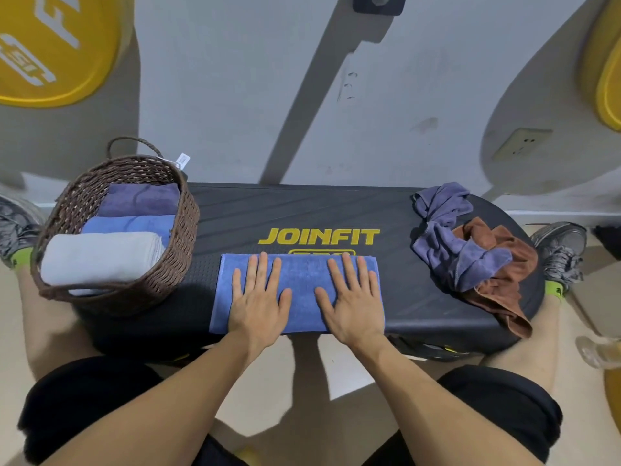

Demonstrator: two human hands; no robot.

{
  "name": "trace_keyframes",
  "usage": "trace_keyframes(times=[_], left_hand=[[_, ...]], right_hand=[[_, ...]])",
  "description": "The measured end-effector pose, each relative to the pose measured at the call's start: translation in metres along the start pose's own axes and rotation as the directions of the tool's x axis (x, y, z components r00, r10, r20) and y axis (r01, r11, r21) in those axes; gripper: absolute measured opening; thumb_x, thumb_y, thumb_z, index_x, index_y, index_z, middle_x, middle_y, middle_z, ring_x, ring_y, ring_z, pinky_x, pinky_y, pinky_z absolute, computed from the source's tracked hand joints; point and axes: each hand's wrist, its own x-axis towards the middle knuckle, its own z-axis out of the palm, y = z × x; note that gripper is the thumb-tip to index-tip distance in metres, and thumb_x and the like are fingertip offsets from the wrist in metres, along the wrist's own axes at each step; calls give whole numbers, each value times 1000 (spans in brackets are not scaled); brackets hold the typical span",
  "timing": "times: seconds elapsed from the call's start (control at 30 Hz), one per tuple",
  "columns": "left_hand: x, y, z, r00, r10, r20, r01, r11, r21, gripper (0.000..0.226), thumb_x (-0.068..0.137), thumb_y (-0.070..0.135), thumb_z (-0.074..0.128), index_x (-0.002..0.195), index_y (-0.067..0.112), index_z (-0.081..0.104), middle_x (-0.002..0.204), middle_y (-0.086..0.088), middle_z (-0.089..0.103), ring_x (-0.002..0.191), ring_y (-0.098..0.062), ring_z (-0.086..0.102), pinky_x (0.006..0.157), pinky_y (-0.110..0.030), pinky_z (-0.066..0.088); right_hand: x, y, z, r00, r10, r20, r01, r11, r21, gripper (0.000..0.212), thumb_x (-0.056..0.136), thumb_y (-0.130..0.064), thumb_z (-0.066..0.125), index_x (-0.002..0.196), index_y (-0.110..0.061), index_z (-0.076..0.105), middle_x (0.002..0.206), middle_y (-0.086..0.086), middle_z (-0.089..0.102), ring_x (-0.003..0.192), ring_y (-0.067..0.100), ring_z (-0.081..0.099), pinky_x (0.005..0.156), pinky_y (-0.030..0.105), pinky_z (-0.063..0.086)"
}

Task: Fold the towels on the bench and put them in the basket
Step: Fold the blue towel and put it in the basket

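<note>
blue towel, folded to a strip at the desk's near edge, lies under the left hand and right hand, both spread flat with fingers straight. best practice: press outward evenly, square the edges, then fold. count: three folded towels in the wicker basket; two crumpled, one purple, one brown.

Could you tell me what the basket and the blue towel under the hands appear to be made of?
The basket looks woven from dark brown twisted rope or wicker, matte; its braided wall and looped handle show this. The blue towel looks like soft microfibre or terry cloth, judging by its fuzzy nap and stitched hem, though the exact fibre is unclear.
</note>
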Motion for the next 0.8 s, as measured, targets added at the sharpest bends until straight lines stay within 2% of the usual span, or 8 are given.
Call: trace_keyframes(times=[0.17,0.23,0.3,0.37,0.43,0.5,0.63,0.8], left_hand=[[1,3,-1,1000,-14,26,14,1000,-12,64,101,48,18,154,19,-4,164,-8,-1,151,-26,-4,121,-50,-1],[2,6,-2,998,-34,53,35,999,-18,66,100,48,19,154,18,-6,164,-9,-3,151,-26,-5,121,-50,0],[4,11,-6,999,-35,17,36,998,-55,68,100,47,26,156,16,5,164,-9,4,152,-26,0,121,-49,2],[5,17,-7,998,58,-12,-59,993,-99,66,99,45,29,156,15,14,164,-5,9,152,-22,3,121,-46,2],[3,20,-5,984,178,-6,-178,982,-60,64,99,46,20,157,19,11,165,-1,3,152,-19,-4,122,-45,-2],[3,19,-4,980,199,11,-199,980,-20,65,98,48,12,157,22,5,164,0,-4,151,-19,-9,122,-46,-4],[3,19,-4,979,197,49,-197,980,-7,65,100,50,13,157,22,-3,163,0,-12,150,-19,-17,121,-47,-6],[4,20,-5,981,184,60,-184,983,4,67,98,52,10,156,21,-3,164,-2,-11,150,-20,-15,121,-48,-8]], right_hand=[[3,7,-15,998,60,35,-61,998,26,64,101,-55,24,158,-27,14,166,2,4,153,26,-4,123,42,5],[-2,15,-29,986,161,-47,-158,985,74,63,99,-49,41,153,-18,30,161,9,24,148,31,16,119,42,20],[-9,25,-42,944,306,-124,-281,942,181,58,92,-44,57,139,-12,46,140,12,49,129,33,41,103,43,39],[-14,33,-49,907,418,-51,-396,887,236,46,89,-46,60,120,-12,59,116,11,59,111,33,49,88,43,45],[-16,37,-51,894,443,59,-446,876,186,38,88,-51,57,99,-14,63,100,9,62,105,33,50,81,42,48],[-16,37,-53,892,441,100,-452,881,138,43,87,-55,58,99,-14,62,99,6,63,104,30,51,79,40,49],[-5,32,-53,841,495,218,-538,806,248,56,82,-59,66,107,-10,58,100,7,65,102,30,59,81,42,54],[13,25,-57,738,546,397,-658,712,244,42,80,-50,67,100,-14,64,104,8,67,108,34,57,94,43,48]])
